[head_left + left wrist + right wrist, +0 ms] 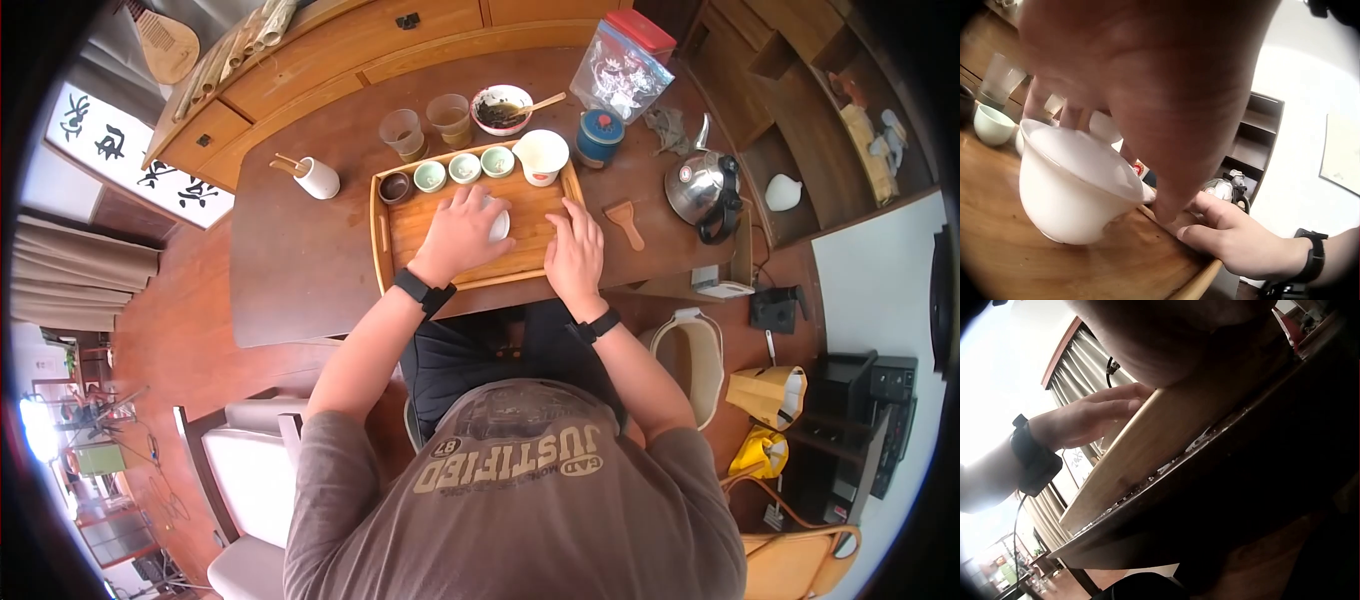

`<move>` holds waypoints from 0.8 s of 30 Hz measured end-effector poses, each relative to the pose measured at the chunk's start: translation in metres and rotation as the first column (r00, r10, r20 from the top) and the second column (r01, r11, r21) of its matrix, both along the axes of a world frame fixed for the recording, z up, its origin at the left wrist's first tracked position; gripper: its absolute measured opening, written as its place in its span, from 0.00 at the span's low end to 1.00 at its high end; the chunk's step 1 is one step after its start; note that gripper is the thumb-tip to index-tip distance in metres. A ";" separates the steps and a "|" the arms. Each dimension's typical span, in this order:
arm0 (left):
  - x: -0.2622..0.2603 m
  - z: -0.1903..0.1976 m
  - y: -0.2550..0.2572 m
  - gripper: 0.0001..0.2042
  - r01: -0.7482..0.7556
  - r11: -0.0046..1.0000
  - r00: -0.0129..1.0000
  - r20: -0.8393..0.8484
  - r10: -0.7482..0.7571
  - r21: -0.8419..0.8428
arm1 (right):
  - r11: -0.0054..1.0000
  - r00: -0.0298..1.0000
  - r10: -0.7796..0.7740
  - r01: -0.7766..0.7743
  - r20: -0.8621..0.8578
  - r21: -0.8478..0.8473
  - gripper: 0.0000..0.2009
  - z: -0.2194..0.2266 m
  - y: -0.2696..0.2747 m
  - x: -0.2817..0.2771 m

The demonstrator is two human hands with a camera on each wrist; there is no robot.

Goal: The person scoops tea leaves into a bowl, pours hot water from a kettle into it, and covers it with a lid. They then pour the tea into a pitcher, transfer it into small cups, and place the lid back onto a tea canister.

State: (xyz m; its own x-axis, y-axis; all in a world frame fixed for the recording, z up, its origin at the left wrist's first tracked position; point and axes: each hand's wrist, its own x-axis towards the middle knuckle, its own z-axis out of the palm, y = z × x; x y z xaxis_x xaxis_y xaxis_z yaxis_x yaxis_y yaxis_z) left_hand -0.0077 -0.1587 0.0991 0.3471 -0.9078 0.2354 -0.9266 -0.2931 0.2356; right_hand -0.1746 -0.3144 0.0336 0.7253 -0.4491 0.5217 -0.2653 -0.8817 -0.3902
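Note:
A white lidded tea bowl (1072, 200), a gaiwan, is at the middle of the wooden tea tray (410, 245). My left hand (462, 236) arches over it and grips its rim, the thumb on the near side and the fingers on the far side. Its lid (1082, 153) sits inside the flared rim. At the tray's right edge rests my right hand (577, 262), fingers extended and nothing held. Along the tray's far side stand a dark cup (395, 187), three pale green cups (430, 177) and a white pitcher (543, 158).
Behind the tray are two clear plastic cups (402, 132) and a bowl of dark leaves (502, 108) with a wooden spoon. To the right stand a blue canister (600, 135), a wooden scoop (626, 225) and a steel kettle (702, 190). A white tool holder (319, 179) stands left.

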 end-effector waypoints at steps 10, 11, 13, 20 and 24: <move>-0.015 -0.024 -0.018 0.17 -0.189 0.968 0.980 0.036 0.197 -0.165 | 1.000 1.000 -0.008 0.007 -0.020 -0.024 0.21 -0.004 0.000 0.001; -0.016 -0.024 -0.018 0.16 -0.210 0.965 0.976 0.027 0.216 -0.158 | 1.000 1.000 -0.013 0.012 -0.022 -0.021 0.20 -0.004 0.000 0.002; -0.017 -0.026 -0.019 0.15 -0.220 0.960 0.973 0.028 0.228 -0.171 | 1.000 1.000 -0.012 0.012 -0.026 -0.021 0.20 -0.004 0.001 0.002; -0.016 -0.028 -0.020 0.15 -0.217 0.958 0.973 0.042 0.228 -0.185 | 0.999 0.999 -0.027 0.026 -0.025 -0.023 0.19 -0.003 0.001 0.002; -0.017 -0.028 -0.020 0.15 -0.226 0.955 0.971 0.040 0.237 -0.192 | 0.999 1.000 -0.021 0.020 -0.013 -0.028 0.18 -0.005 0.001 0.003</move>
